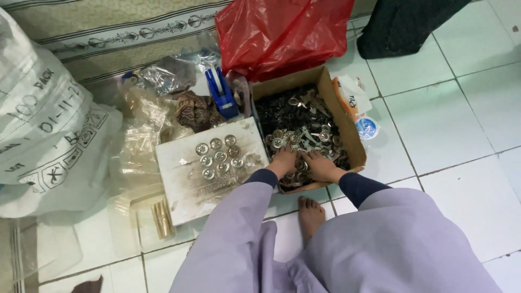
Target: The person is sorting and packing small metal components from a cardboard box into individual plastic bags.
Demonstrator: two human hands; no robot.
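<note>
Both my hands reach into a cardboard box (354,142) on the tiled floor. It is full of small metal parts (302,128), some dark, some silver and round. My left hand (283,160) lies palm down on the parts at the box's near edge, fingers buried among them. Close beside it, my right hand (322,167) rests on the parts, fingers curled into the pile. Whether either hand grips a part is hidden. Left of the box lies a white board (184,179) with several round silver discs (219,157) set in rows.
A red plastic bag (282,32) stands behind the box, a blue tape dispenser (221,93) and clear bags (142,125) to the left. A big white sack (43,119) fills the far left. My bare foot (310,216) rests on the tiles.
</note>
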